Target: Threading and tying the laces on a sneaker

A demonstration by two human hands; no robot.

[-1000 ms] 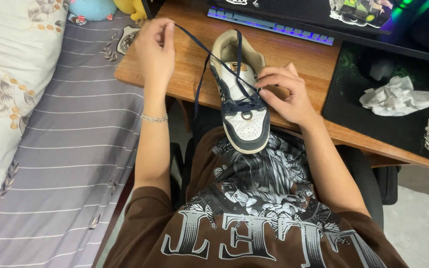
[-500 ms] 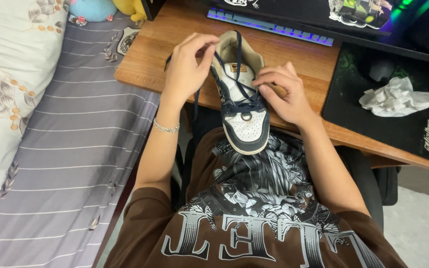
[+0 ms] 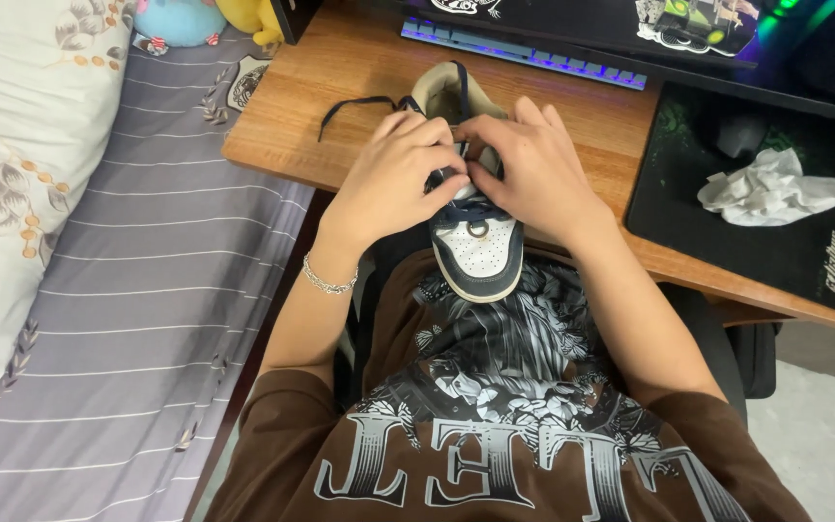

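Desk (image 3: 340,106): tissue (image 3: 770,188) beside sneaker (image 3: 480,246).

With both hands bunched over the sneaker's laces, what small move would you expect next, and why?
Probably drawing the dark lace through an eyelet and pulling it snug. Both the left hand and the right hand pinch at the lacing on the sneaker, which lies at the edge of the wooden desk, and a loose end lies slack on the desk beyond the left hand.
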